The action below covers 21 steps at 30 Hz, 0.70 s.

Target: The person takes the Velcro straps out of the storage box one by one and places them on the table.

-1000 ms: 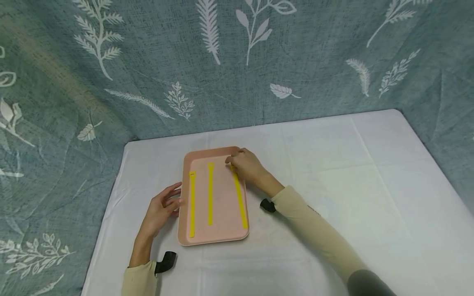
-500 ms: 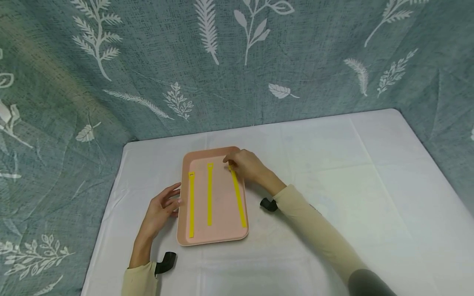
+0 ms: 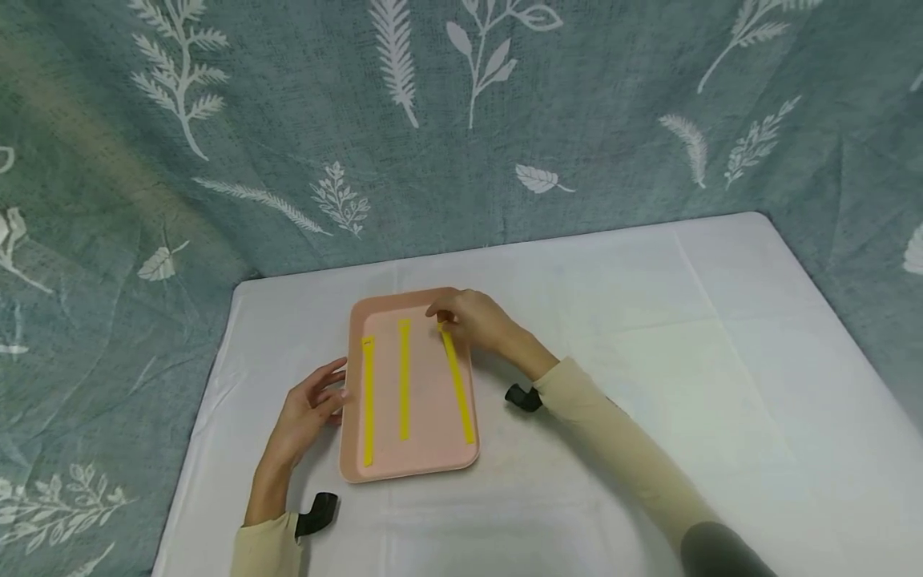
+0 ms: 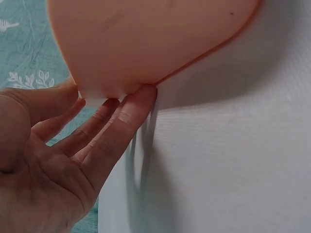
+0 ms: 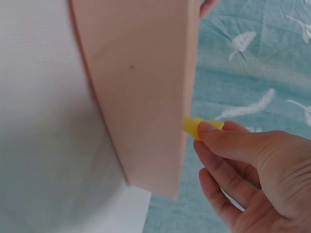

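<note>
In the head view a pink tray (image 3: pixel 433 467) lies on the white table with three yellow cable straps in it. The left strap (image 3: pixel 368 401) and the middle strap (image 3: pixel 405 381) lie lengthwise, nearly parallel. My right hand (image 3: pixel 476 320) pinches the right strap (image 3: pixel 457 381) by its far end, between thumb and fingers; that strap slants across the tray's right side. The right wrist view shows the pinched yellow end (image 5: pixel 194 126) just over the tray's rim. My left hand (image 3: pixel 303 413) holds the tray's left edge, thumb at the rim and fingertips against the outer wall (image 4: pixel 160 43).
The white-covered table (image 3: pixel 613 320) extends far to the right of the tray. A green-grey leaf-patterned cloth (image 3: pixel 433 200) hangs behind and to the left. Black wrist mounts stick out beside the left wrist (image 3: pixel 317 513) and the right wrist (image 3: pixel 522 397).
My right hand has shifted slightly left, bringing the right strap's far end with it. That end, hidden under the fingers at first, now shows. The left hand stays at the tray's edge.
</note>
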Each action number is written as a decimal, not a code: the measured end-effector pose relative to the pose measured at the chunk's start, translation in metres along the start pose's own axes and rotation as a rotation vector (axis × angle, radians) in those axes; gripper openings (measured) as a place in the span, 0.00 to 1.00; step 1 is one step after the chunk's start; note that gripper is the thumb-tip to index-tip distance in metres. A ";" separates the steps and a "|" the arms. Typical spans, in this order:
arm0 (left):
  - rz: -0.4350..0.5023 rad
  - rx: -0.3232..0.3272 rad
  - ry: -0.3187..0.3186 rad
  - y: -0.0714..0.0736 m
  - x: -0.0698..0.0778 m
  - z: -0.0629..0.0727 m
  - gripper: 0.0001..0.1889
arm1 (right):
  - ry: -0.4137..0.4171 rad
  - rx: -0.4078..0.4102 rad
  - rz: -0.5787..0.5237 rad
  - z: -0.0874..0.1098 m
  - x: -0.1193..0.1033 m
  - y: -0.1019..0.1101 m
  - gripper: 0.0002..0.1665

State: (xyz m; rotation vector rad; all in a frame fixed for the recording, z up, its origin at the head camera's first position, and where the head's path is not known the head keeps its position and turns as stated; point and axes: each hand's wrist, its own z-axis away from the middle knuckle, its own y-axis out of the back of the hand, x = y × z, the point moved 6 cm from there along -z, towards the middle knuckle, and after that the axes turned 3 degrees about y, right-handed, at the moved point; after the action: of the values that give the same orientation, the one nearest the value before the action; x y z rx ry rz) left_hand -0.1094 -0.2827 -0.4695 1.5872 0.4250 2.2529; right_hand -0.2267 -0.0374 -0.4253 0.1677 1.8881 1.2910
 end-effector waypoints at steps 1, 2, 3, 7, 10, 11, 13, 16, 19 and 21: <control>-0.006 -0.005 0.002 0.000 0.000 0.000 0.32 | -0.002 -0.002 -0.006 0.001 -0.001 0.001 0.15; -0.011 -0.009 0.001 0.000 0.000 0.000 0.32 | -0.002 -0.004 -0.014 0.001 -0.001 0.002 0.16; -0.012 -0.011 0.000 0.000 0.000 0.000 0.32 | 0.000 -0.004 -0.016 0.002 -0.002 0.004 0.16; -0.013 -0.013 -0.004 0.000 0.001 0.000 0.32 | 0.015 0.018 -0.020 0.006 -0.005 0.012 0.16; -0.008 -0.014 -0.002 0.000 0.002 0.000 0.32 | 0.023 0.029 -0.035 0.008 -0.007 0.018 0.16; -0.008 -0.015 -0.002 0.000 0.002 0.001 0.32 | 0.026 0.029 -0.040 0.009 -0.007 0.018 0.16; -0.009 -0.019 -0.002 0.000 0.002 0.001 0.32 | 0.036 0.025 -0.045 0.009 -0.009 0.019 0.16; -0.013 -0.025 -0.013 0.001 0.003 0.001 0.32 | 0.047 0.021 -0.039 0.009 -0.013 0.020 0.17; -0.016 -0.032 -0.031 0.000 0.006 -0.001 0.32 | 0.042 0.027 -0.058 0.009 -0.017 0.023 0.17; -0.016 -0.034 -0.036 0.000 0.006 -0.001 0.32 | 0.034 0.033 -0.083 0.010 -0.019 0.026 0.18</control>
State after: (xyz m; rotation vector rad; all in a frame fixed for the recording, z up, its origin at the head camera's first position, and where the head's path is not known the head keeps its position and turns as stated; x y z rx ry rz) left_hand -0.1126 -0.2797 -0.4645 1.5992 0.3870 2.2049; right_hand -0.2160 -0.0279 -0.3951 0.0836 1.9253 1.2145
